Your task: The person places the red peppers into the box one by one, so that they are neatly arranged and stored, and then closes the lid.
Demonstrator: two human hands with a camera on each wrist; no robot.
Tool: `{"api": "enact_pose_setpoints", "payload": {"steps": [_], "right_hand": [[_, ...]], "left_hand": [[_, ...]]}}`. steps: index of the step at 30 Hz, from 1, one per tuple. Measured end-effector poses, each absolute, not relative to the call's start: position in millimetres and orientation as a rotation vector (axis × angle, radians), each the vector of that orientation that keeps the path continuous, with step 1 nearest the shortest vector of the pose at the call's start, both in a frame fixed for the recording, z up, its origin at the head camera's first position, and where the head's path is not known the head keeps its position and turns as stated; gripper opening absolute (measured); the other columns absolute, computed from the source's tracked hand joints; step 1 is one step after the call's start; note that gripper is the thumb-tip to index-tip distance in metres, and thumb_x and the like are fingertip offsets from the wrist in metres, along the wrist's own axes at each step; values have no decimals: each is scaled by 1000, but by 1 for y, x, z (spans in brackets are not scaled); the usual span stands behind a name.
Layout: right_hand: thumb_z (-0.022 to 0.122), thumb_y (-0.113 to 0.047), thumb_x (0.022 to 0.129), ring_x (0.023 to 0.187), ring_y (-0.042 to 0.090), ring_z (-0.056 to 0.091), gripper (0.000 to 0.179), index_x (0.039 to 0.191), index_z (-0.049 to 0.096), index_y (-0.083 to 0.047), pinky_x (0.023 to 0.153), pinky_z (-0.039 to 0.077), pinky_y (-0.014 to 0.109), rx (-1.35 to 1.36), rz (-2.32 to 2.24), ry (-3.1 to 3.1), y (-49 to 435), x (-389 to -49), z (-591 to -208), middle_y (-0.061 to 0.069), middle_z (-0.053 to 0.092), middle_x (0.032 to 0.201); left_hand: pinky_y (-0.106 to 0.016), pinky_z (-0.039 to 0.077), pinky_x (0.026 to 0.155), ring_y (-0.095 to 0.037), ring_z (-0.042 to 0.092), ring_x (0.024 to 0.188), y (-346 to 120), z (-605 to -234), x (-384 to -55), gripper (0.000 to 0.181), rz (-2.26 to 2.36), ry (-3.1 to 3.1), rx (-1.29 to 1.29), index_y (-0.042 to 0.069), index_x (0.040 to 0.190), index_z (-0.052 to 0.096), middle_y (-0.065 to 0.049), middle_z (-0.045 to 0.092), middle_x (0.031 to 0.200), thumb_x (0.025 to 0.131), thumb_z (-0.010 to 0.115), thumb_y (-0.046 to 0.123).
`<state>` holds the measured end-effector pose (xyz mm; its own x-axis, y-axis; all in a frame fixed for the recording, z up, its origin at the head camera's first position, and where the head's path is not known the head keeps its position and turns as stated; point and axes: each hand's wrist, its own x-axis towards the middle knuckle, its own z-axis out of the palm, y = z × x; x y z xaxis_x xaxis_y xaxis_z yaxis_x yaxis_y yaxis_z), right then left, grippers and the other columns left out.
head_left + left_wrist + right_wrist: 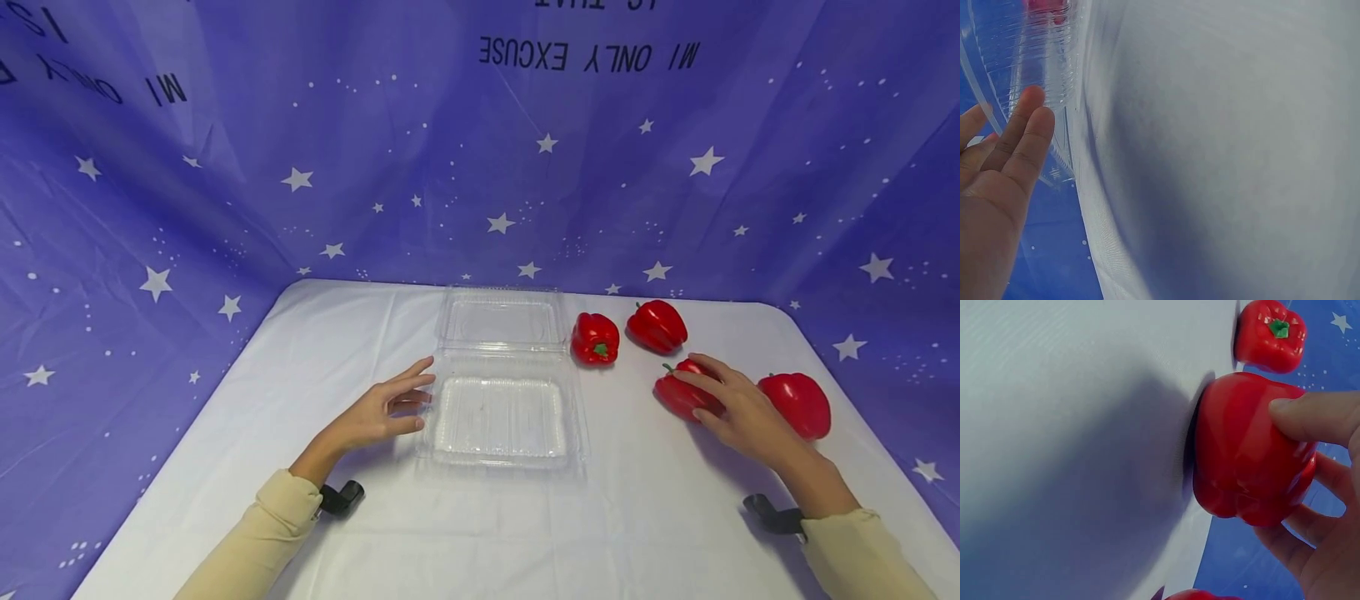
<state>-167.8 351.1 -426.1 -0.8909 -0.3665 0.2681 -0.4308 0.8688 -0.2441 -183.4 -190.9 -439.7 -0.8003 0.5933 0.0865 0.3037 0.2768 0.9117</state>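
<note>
My right hand (742, 412) grips a red bell pepper (678, 402) on the white table, its green stem pointing away to the left. In the right wrist view the thumb (1310, 419) presses one side of this pepper while fingers curve round the other. My left hand (375, 410) is held at the left edge of a clear plastic clamshell container (498, 421), fingers loosely spread and nothing in them. The container's hinged lid (502, 323) is folded back flat behind its base. In the left wrist view the fingertips overlap the container wall (1054, 69).
One red bell pepper (596, 340) sits right beside the lid, stem facing me. Another pepper (657, 327) lies farther back, and one more (798, 406) is to the right of my right hand. A purple star-print cloth (420, 167) hangs behind the table.
</note>
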Motion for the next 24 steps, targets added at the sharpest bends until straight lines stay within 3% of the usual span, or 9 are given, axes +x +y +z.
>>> {"api": "enact_pose_setpoints", "payload": {"steps": [24], "right_hand": [[87, 0, 66, 123, 47, 48, 76, 136, 60, -13, 77, 60, 61, 546, 571, -2833, 353, -164, -428, 24, 45, 144]], "left_hand": [[-47, 45, 113, -46, 48, 134, -192, -439, -183, 70, 1535, 2277, 818, -7, 151, 33, -18, 14, 167, 90, 67, 0]]}}
